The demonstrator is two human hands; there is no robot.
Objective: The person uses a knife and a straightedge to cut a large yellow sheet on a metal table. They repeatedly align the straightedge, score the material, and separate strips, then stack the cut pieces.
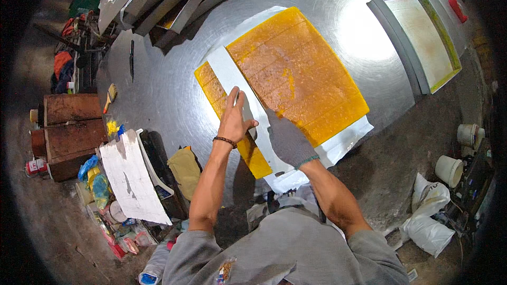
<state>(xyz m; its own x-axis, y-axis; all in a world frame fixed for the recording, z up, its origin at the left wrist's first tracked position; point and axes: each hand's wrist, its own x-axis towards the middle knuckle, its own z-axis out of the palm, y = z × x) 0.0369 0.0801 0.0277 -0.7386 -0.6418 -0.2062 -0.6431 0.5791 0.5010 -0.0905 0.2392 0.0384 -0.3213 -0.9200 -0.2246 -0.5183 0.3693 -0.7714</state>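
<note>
One bare left hand (233, 121) is spread open on the pale strip (228, 66) over the orange slab (306, 68) on the table (174, 95), probably so nothing slides, but can't tell the grip of the gloved right hand (289, 141).

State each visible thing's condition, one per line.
Amber slab: flat, marked with lines
Straightedge: lying across the slab
White sheet: partly covered by the slab
Left hand: bare, fingers on the straightedge
Right hand: gloved, anything gripped is hidden
Metal trays: piled askew
Shallow tray: apart, open side up
Brush: lying down, in neither hand
</note>
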